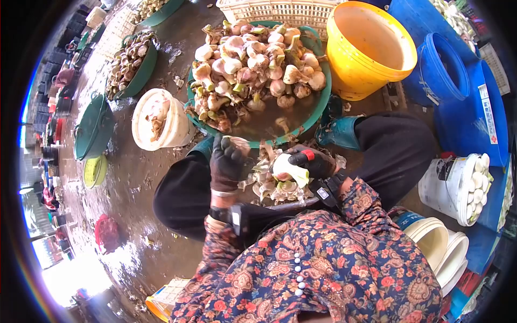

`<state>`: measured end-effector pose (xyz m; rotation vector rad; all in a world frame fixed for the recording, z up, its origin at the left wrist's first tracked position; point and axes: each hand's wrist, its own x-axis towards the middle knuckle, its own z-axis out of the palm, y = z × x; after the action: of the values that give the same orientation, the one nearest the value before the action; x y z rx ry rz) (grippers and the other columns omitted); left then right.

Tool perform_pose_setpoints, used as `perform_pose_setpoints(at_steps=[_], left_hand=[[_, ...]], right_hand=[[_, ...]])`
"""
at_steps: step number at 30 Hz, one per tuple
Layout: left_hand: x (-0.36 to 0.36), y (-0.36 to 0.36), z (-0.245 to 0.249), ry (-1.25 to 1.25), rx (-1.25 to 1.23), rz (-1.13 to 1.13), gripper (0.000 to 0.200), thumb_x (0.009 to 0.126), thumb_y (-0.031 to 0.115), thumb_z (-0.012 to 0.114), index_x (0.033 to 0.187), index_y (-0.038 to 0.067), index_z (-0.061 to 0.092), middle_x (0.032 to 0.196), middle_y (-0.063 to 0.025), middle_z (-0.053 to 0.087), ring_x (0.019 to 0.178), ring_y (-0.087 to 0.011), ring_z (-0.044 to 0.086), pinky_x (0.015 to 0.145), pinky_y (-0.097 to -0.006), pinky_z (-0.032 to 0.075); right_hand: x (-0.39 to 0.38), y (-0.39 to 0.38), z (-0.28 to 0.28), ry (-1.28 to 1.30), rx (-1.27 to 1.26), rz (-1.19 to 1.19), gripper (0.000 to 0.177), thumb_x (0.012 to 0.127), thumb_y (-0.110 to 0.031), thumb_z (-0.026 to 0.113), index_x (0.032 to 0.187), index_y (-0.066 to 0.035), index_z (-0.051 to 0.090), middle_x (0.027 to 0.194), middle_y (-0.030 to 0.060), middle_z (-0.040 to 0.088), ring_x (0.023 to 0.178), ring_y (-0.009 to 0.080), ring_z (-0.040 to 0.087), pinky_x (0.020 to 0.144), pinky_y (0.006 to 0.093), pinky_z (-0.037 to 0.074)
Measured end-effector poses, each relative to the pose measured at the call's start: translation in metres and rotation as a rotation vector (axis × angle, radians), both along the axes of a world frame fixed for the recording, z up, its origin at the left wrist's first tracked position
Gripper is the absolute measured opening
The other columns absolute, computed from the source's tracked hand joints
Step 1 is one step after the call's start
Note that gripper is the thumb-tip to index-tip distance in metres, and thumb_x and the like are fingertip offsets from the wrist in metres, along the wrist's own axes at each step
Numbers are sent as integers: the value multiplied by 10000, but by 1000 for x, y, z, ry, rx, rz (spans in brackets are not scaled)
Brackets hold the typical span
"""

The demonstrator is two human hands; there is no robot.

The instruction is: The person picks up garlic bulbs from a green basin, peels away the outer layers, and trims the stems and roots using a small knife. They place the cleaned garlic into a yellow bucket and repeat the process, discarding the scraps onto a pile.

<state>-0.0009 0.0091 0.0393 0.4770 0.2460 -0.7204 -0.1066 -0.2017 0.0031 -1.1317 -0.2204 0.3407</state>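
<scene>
My left hand [226, 161], in a dark glove, is closed around a pale bulb [237, 144] just below the rim of a large green basin [318, 110]. The basin is heaped with unpeeled pinkish-white bulbs [253, 64]. My right hand [312, 164], also gloved, grips a red-handled knife [306, 155] and presses against a whitish peel strip [288, 167]. Between my knees lies a heap of peelings [272, 185]. Both hands are close together, over the peelings.
A white bucket [156, 121] with scraps stands left of the basin. A yellow bucket [366, 48] and blue tubs [447, 75] stand at the right. A white pail of peeled bulbs [463, 185] sits by my right knee. More green basins [94, 129] line the wet floor at the left.
</scene>
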Motion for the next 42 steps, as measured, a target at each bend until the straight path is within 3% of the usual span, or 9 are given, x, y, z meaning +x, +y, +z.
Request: perform_pose_setpoints(at_steps=[3, 11, 14, 17, 23, 33, 36, 38, 42], left_hand=[[-2, 12, 6, -360, 969, -354, 481, 885, 502, 485, 844, 28, 559, 591, -40, 552, 445, -94, 510, 396, -211, 378], [-48, -19, 21, -360, 735, -637, 556, 915, 527, 389, 882, 5, 577, 563, -24, 511, 451, -108, 484, 437, -218, 347], [-52, -15, 1, -621, 599, -456, 214, 904, 30, 460, 1113, 7, 500, 707, 21, 482, 502, -59, 440, 422, -219, 353], [-52, -10, -18, -864, 810, -435, 241, 893, 11, 452, 1132, 4, 489, 712, 9, 502, 510, -61, 457, 419, -215, 354], [-48, -18, -4, -469, 925, -467, 285, 913, 285, 482, 827, 30, 578, 534, -6, 501, 402, -81, 411, 385, -209, 303], [-64, -4, 64, -661, 787, -647, 452, 907, 435, 473, 694, 45, 552, 601, -5, 526, 502, -72, 462, 457, -229, 334], [-48, 10, 63, -636, 764, -916, 473, 868, 469, 530, 767, 14, 613, 653, -70, 604, 549, -119, 540, 510, -263, 410], [-40, 13, 44, -1311, 1047, -1089, 488, 816, 483, 590, 878, 3, 648, 741, -135, 653, 617, -214, 616, 587, -323, 469], [-26, -11, 32, -1085, 1517, -898, 507, 765, 513, 606, 844, 17, 672, 741, -178, 639, 727, -348, 616, 675, -410, 469]], right_hand=[[7, 6, 30, 205, 31, -102, 417, 851, -303, 599, 1125, 9, 560, 1017, 63, 610, 920, 131, 575, 771, 273, 460], [19, 13, 23, 178, -137, -283, 396, 871, -225, 591, 1187, 5, 526, 1075, 65, 603, 945, 154, 596, 847, 292, 481], [16, 21, 18, 409, 259, -238, 388, 899, -245, 552, 1195, 2, 514, 1049, 70, 607, 945, 142, 589, 818, 285, 497], [17, 24, 14, 425, 260, -229, 467, 891, -311, 560, 1214, 18, 487, 1110, 68, 568, 940, 144, 574, 821, 259, 473], [15, 30, 22, -426, -896, -556, 326, 773, -146, 656, 1088, -76, 609, 984, 154, 595, 817, 299, 594, 745, 349, 477], [31, -1, -56, 733, 432, -790, 289, 837, -370, 621, 744, -97, 625, 634, -9, 574, 497, 92, 513, 455, 228, 391], [26, -4, -32, 747, 338, -812, 292, 813, -397, 645, 709, -130, 587, 594, -29, 531, 462, 82, 480, 425, 217, 365], [24, 0, 7, 719, 170, -817, 297, 794, -415, 664, 707, -146, 573, 596, -41, 526, 467, 62, 470, 429, 202, 362], [26, 4, -13, 699, 52, -834, 336, 778, -411, 677, 721, -87, 608, 619, -5, 566, 504, 105, 512, 475, 251, 419]])
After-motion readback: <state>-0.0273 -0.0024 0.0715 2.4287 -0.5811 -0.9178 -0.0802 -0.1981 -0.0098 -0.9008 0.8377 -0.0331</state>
